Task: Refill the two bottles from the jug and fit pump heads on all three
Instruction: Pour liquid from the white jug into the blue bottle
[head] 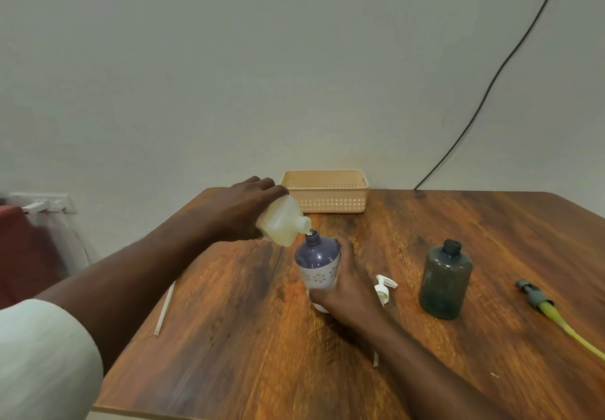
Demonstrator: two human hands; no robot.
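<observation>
My left hand (244, 210) holds a translucent jug (282, 223) of pale yellow liquid, tipped so its spout sits over the open neck of a purple bottle (317, 261) with a white flowered band. My right hand (347, 292) grips that bottle low on its right side, keeping it upright on the table. A dark grey bottle (446, 280) stands open to the right. A white pump head (383, 288) lies between the two bottles. A grey pump head (533, 297) with a yellow-wet tube lies at the far right.
A peach plastic basket (327, 192) stands at the table's back edge against the wall. A white tube (165, 308) lies near the left edge of the wooden table (262, 354). A black cable (484, 98) runs down the wall at the right.
</observation>
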